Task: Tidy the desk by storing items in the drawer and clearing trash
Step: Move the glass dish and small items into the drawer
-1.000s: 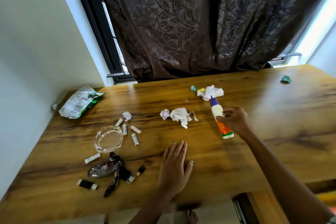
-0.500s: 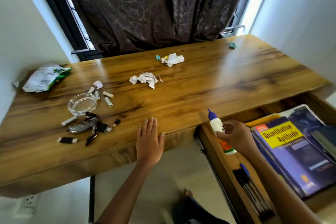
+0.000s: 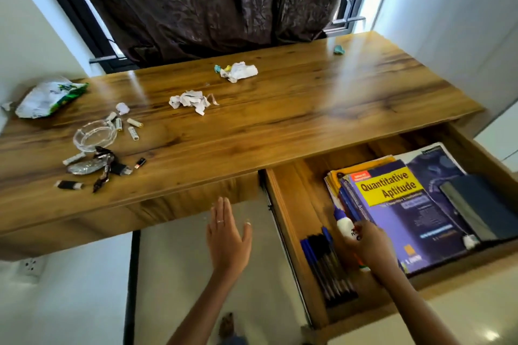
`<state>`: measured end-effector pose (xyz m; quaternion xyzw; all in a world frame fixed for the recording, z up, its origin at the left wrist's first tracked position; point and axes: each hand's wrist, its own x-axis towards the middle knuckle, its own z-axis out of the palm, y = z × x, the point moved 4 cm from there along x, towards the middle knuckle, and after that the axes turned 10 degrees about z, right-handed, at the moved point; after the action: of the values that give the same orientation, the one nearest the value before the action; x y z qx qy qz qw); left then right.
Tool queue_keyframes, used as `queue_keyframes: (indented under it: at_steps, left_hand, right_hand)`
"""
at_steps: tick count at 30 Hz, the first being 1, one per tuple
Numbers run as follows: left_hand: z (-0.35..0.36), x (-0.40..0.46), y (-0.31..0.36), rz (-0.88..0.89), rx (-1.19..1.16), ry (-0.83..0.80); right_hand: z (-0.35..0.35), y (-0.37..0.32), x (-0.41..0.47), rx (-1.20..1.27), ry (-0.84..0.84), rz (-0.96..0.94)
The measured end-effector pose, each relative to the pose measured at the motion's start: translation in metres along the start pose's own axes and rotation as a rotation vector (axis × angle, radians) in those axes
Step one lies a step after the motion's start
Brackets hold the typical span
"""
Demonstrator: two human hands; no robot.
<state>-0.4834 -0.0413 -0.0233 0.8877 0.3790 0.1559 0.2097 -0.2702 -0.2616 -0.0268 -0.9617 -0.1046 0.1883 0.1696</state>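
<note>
My right hand (image 3: 370, 246) is inside the open wooden drawer (image 3: 291, 204), shut on a white glue bottle (image 3: 344, 225) with a purple cap, held between the pens (image 3: 325, 263) and the stacked books (image 3: 403, 210). In front of the desk edge my left hand (image 3: 228, 235) hovers flat, fingers together, holding nothing. Crumpled paper (image 3: 190, 100) and a second wad (image 3: 238, 71) lie on the desk (image 3: 280, 120). At the left are a glass ashtray (image 3: 94, 136), several batteries (image 3: 131, 129), foil wrappers (image 3: 89, 166) and small USB sticks (image 3: 68, 185).
An empty snack packet (image 3: 47, 98) lies at the desk's far left corner and a small teal scrap (image 3: 339, 49) at the far right. A dark curtain (image 3: 210, 0) hangs behind the desk. A wall socket (image 3: 30, 266) sits low on the left.
My right hand carried the glue bottle from the desk top down into the open drawer. My left hand lifted off the desk and now hovers in front of its edge.
</note>
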Motion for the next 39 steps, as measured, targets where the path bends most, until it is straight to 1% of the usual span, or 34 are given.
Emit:
queue_keyframes:
  at_steps: [2, 4, 6, 11, 13, 15, 17, 19, 20, 21, 23, 25, 26, 27, 28, 31, 32, 39]
  left_hand:
    - [0.017, -0.027, 0.026, 0.027, -0.056, -0.053]
    - [0.032, -0.052, 0.054, 0.062, -0.073, -0.090]
    - [0.040, -0.069, 0.078, 0.097, -0.076, -0.091]
    - [0.054, -0.096, 0.128, 0.170, -0.076, -0.132]
    - [0.064, -0.106, 0.143, 0.211, -0.095, -0.177]
    - [0.070, -0.111, 0.157, 0.295, -0.093, -0.206]
    - [0.079, -0.113, 0.168, 0.349, -0.076, -0.304]
    - [0.087, -0.113, 0.178, 0.414, -0.033, -0.345]
    - [0.091, -0.113, 0.184, 0.436, -0.012, -0.367]
    - [0.096, -0.115, 0.189, 0.444, 0.004, -0.432]
    - [0.102, -0.115, 0.195, 0.457, 0.027, -0.534]
    - [0.103, -0.110, 0.199, 0.469, 0.061, -0.474]
    - [0.103, -0.107, 0.202, 0.460, 0.078, -0.475]
    - [0.105, -0.107, 0.202, 0.427, 0.096, -0.520]
    - [0.109, -0.107, 0.203, 0.413, 0.116, -0.522]
    - [0.118, -0.108, 0.202, 0.430, 0.118, -0.510]
    - [0.116, -0.107, 0.202, 0.445, 0.137, -0.475]
    - [0.108, -0.099, 0.204, 0.472, 0.220, -0.358]
  right_hand:
    - [0.005, 0.011, -0.004, -0.046, -0.039, -0.014]
    - [0.010, 0.015, -0.007, -0.127, -0.083, -0.071]
    - [0.011, 0.013, -0.008, -0.181, -0.097, -0.130]
    - [0.008, 0.017, -0.007, -0.301, -0.131, -0.190]
    - [0.009, 0.021, -0.008, -0.310, -0.143, -0.212]
    - [0.009, 0.027, -0.010, -0.303, -0.157, -0.226]
    - [0.007, 0.032, -0.013, -0.267, -0.147, -0.251]
    - [0.002, 0.040, -0.015, -0.224, -0.133, -0.295]
    - [0.000, 0.044, -0.017, -0.205, -0.127, -0.327]
    - [-0.003, 0.049, -0.019, -0.198, -0.120, -0.374]
    - [-0.010, 0.060, -0.025, -0.176, -0.076, -0.522]
    - [-0.019, 0.075, -0.033, -0.155, -0.001, -0.659]
    - [-0.024, 0.084, -0.037, -0.152, 0.040, -0.699]
    - [-0.028, 0.092, -0.040, -0.160, 0.052, -0.724]
    - [-0.030, 0.100, -0.042, -0.174, 0.064, -0.757]
    - [-0.032, 0.110, -0.045, -0.206, 0.070, -0.876]
    - [-0.031, 0.109, -0.045, -0.222, 0.072, -0.906]
    - [-0.027, 0.103, -0.034, -0.196, 0.069, -0.931]
